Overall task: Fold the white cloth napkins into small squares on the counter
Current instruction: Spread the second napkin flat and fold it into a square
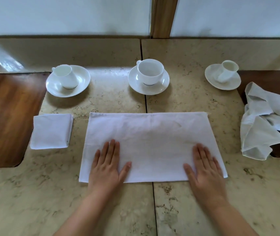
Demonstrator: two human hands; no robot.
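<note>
A white cloth napkin [151, 133] lies flat as a wide rectangle in the middle of the marble counter [195, 103]. My left hand [107, 165] rests palm down on its near left part, fingers spread. My right hand [204, 167] lies flat on its near right part, close to the right edge. Neither hand grips the cloth. To the left a second napkin [51, 132] sits folded into a small square. At the right edge a crumpled white napkin [261, 123] lies in a heap, partly on a dark wooden inset.
Three white cups on saucers stand along the back: one at the left [67, 80], one in the centre [149, 77], one at the right [224, 76]. Wooden insets [6, 114] flank the counter on both sides. A wall runs behind the cups.
</note>
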